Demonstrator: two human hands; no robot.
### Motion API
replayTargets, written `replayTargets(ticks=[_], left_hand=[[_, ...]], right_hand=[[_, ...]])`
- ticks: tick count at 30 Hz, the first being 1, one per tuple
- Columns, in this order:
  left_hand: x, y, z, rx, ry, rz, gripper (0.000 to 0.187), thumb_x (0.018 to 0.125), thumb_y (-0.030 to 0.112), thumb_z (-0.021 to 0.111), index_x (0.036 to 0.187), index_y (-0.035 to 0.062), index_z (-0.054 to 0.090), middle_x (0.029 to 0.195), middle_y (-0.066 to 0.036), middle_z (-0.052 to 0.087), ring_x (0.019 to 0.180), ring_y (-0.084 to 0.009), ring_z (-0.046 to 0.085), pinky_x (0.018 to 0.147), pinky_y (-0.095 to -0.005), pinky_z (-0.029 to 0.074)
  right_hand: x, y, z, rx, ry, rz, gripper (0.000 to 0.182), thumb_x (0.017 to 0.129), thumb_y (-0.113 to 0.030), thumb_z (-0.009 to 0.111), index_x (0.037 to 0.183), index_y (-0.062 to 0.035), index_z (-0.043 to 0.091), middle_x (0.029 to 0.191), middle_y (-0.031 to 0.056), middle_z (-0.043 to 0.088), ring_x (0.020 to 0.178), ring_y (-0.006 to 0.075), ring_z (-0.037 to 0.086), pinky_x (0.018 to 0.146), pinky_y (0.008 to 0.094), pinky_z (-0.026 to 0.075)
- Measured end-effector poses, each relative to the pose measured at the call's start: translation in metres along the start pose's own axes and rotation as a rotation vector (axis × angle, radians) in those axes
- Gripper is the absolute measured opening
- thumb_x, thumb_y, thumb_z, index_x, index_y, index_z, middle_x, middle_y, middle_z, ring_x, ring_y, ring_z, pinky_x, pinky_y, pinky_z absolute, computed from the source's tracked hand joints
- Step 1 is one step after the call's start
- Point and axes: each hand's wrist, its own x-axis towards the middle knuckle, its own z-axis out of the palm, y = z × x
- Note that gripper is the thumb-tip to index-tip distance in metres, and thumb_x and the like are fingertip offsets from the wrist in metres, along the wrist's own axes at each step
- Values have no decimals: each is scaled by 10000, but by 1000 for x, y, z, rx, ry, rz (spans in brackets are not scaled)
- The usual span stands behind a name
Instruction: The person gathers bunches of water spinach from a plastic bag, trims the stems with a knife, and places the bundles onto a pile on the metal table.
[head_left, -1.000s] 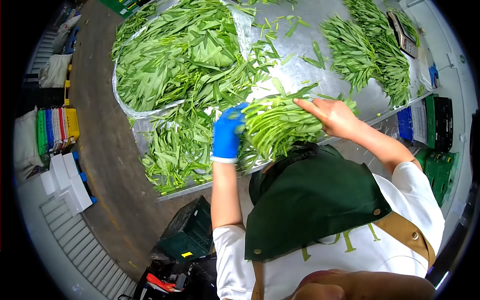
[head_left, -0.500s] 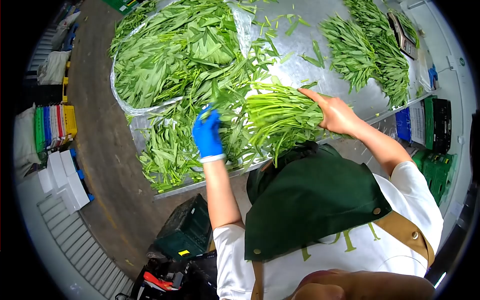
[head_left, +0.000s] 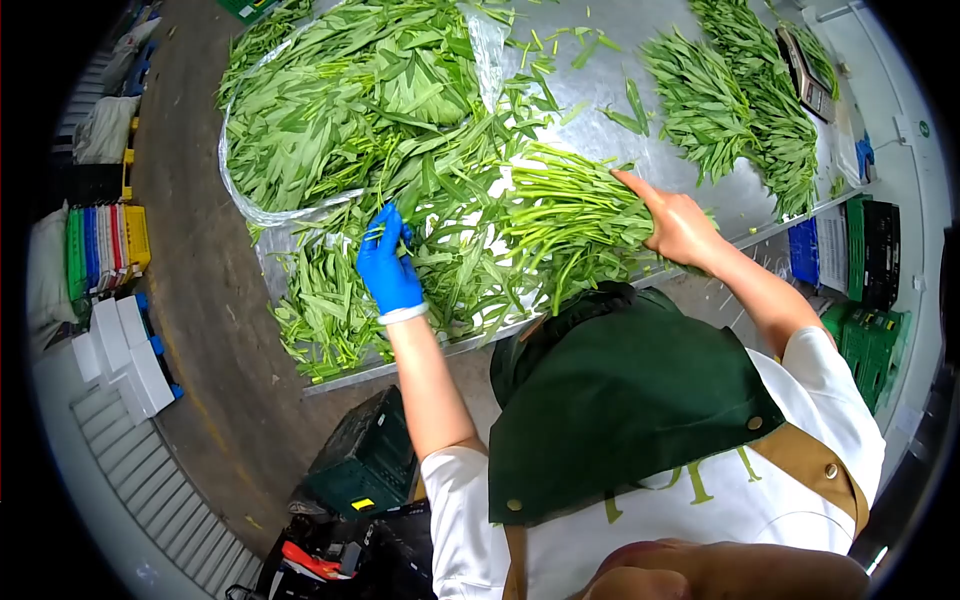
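Observation:
My right hand [head_left: 682, 228], bare, is wrapped round the leafy end of a bunch of water spinach [head_left: 570, 205], whose cut stems point left. My left hand [head_left: 388, 272] wears a blue glove and is over the loose greens at the table's near left. Its fingers are bent together, and whatever is between them is too small to make out. Loose water spinach [head_left: 335, 295] lies under and beside the glove. Behind it, a clear plastic bag [head_left: 232, 185] lies open, heaped with more leaves and stems.
Tied-looking bundles of greens [head_left: 700, 95] lie at the metal table's [head_left: 610, 75] far right, beside a scale [head_left: 812, 85]. Stray leaves are scattered between. A dark green crate [head_left: 365, 450] stands on the floor below the near edge. Stacked crates [head_left: 868, 340] stand at the right.
My left hand has moved left and slightly up, away from the bunch, and its fingers have bent inward. My right hand keeps hold of the bunch, shifted slightly right.

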Motion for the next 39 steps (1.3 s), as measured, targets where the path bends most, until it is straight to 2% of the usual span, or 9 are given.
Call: replayTargets(ticks=[6, 9, 14, 21, 27, 31, 36, 37, 39], left_hand=[[-41, -28, 56, 628, -621, 59, 441, 747, 138, 774, 1140, 7, 623, 1093, -104, 645, 1021, -193, 599, 884, -309, 478], [-42, -79, 56, 636, -491, 301, 276, 729, 95, 777, 976, 4, 694, 954, -92, 683, 889, -185, 625, 827, -314, 490], [4, -13, 9, 132, 35, 53, 259, 820, 59, 668, 1074, 7, 676, 937, -56, 689, 761, -113, 607, 697, -244, 486], [-48, -34, 74, 142, -717, -221, 538, 778, 11, 676, 1289, 1, 510, 1103, -94, 645, 895, -137, 620, 752, -275, 517], [24, 2, 22, -7, -44, 83, 258, 812, 16, 666, 1066, -24, 658, 1013, -98, 682, 842, -139, 626, 769, -254, 499], [0, 12, 39, 168, -192, 66, 240, 835, 60, 680, 1056, -29, 659, 1010, -102, 692, 857, -140, 640, 782, -264, 512], [-51, -13, 88, 543, -591, 180, 1155, 612, 229, 888, 1482, 37, 154, 1403, -199, 370, 1248, -291, 440, 1004, -378, 426], [-55, -28, 99, 593, -643, 410, 1234, 596, 284, 891, 1490, 38, 77, 1420, -212, 348, 1281, -327, 417, 1045, -382, 383], [-60, -54, 106, 719, -675, 219, 1000, 666, 281, 827, 1428, 22, 233, 1249, -240, 484, 1147, -351, 507, 934, -406, 446]], right_hand=[[6, -19, 12, -138, -5, -28, 926, 615, 46, 640, 1436, -223, 306, 1092, 208, 618, 854, 418, 608, 686, 471, 493], [7, -18, 21, -187, -6, -78, 924, 598, 45, 646, 1430, -190, 322, 1082, 199, 618, 819, 407, 612, 676, 470, 495], [2, 12, 10, 254, -88, 63, 878, 615, 19, 671, 1414, -150, 350, 1012, 189, 641, 860, 342, 636, 776, 396, 498], [19, 22, 32, 712, -288, 146, 784, 609, 47, 663, 1353, -30, 428, 1153, 75, 594, 1034, 157, 550, 901, 287, 438], [11, 51, 19, 1195, -538, 386, 771, 608, 23, 683, 1343, -50, 466, 1158, 97, 620, 1001, 178, 595, 913, 299, 449], [4, 58, 19, 1247, -538, 485, 761, 611, 17, 677, 1340, -23, 462, 1160, 117, 622, 1013, 187, 598, 924, 306, 449], [7, 45, 26, 1357, -546, 409, 782, 613, 36, 658, 1361, -15, 436, 1219, 128, 594, 1072, 198, 586, 948, 311, 445], [7, 45, 28, 1345, -546, 409, 782, 614, 34, 660, 1361, -16, 435, 1213, 126, 596, 1058, 194, 591, 939, 307, 450], [8, 45, 33, 1322, -545, 402, 782, 615, 30, 664, 1362, -16, 434, 1200, 122, 602, 1030, 185, 600, 921, 300, 461]])
